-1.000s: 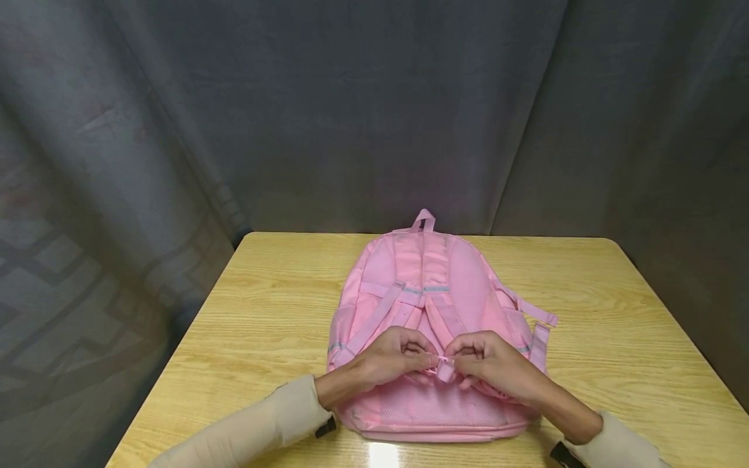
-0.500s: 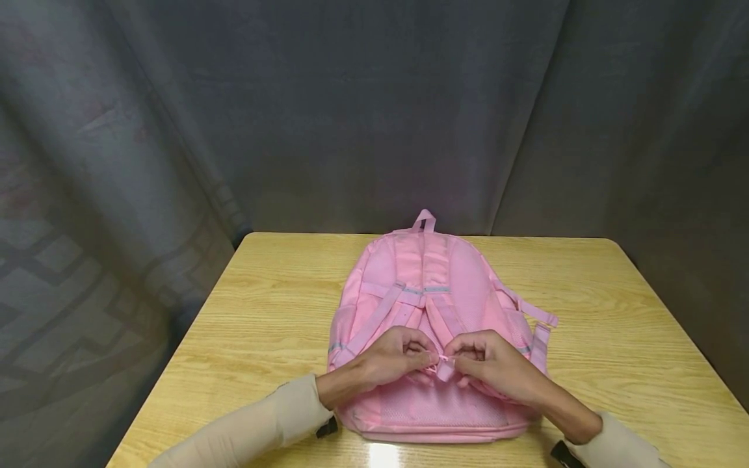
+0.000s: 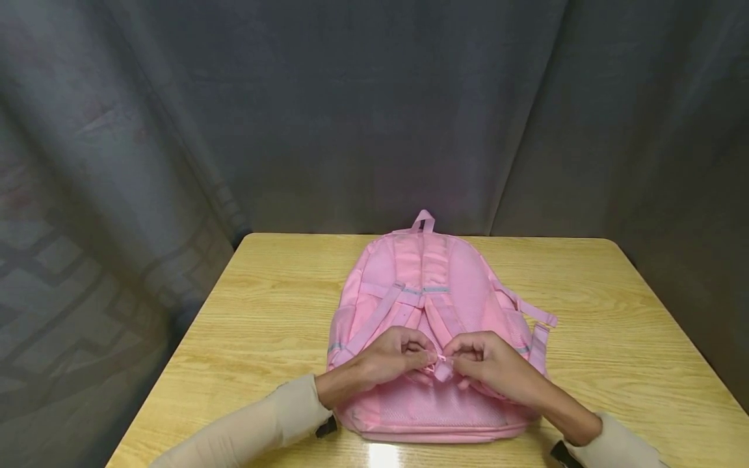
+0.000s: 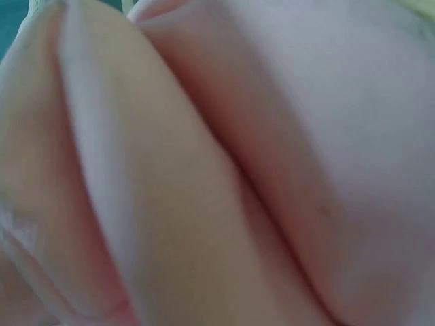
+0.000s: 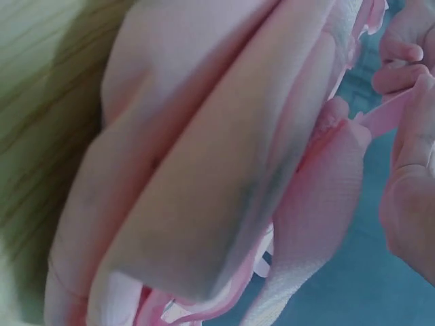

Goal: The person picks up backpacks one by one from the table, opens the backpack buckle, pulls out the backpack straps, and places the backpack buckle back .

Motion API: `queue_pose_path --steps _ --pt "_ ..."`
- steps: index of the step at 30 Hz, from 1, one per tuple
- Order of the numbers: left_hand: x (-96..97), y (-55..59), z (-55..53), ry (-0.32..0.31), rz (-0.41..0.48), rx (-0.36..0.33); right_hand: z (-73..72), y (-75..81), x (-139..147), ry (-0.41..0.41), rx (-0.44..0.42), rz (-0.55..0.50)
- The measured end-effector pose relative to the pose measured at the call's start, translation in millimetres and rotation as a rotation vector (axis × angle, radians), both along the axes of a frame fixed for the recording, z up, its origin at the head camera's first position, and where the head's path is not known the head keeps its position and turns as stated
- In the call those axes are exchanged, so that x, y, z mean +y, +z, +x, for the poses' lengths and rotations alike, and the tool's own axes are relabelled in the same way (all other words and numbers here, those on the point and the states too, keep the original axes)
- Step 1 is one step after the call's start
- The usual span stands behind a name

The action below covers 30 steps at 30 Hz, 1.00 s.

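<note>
A pink backpack (image 3: 476,286) lies on the table with its padded shoulder straps facing up. Over its lower middle, my left hand (image 3: 393,356) pinches a thin pink strap from the left. Facing it, my right hand (image 3: 496,364) pinches the same area from the right. Between the fingertips shows a small pink strap end (image 3: 444,371); its fastening is too small to make out. In the right wrist view, a pink strap (image 5: 386,115) runs from the bag to pinching fingers at the right edge. Blurred pink fabric (image 4: 183,170) fills the left wrist view, hiding the left fingers.
The wooden table (image 3: 281,292) reaches out on both sides of the bag. A loose pink side strap (image 3: 537,314) hangs off the bag's right side onto the table. Behind and beside the table hang dark grey curtains (image 3: 374,117).
Both hands stay in nearly the same place. The small strap end between the fingertips shifts and turns slightly; the backpack stays put.
</note>
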<state>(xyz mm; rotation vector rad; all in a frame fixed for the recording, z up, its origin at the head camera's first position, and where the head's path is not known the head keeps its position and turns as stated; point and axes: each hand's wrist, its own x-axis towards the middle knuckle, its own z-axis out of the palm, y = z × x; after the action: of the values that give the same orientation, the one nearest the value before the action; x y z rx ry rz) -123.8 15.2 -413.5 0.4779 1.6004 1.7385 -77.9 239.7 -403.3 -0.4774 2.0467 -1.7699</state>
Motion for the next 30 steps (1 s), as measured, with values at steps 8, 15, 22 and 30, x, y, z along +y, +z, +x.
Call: queue_pose_path --steps 8,15,22,30 --pt "-0.7 -1.7 0.5 -0.007 0.011 -0.002 -0.2 -0.1 -1.5 -0.004 0.013 0.016" --pt "1.6 0.2 3.0 0.021 -0.012 0.005 0.8 -0.4 -0.8 -0.013 0.028 0.037" --pt "5.7 3.0 6.4 0.064 -0.050 0.030 1.6 -1.0 0.6 -0.002 0.146 0.124" --pt "5.5 2.3 6.3 0.078 -0.066 0.049 1.2 4.0 -0.2 0.005 0.135 0.157"
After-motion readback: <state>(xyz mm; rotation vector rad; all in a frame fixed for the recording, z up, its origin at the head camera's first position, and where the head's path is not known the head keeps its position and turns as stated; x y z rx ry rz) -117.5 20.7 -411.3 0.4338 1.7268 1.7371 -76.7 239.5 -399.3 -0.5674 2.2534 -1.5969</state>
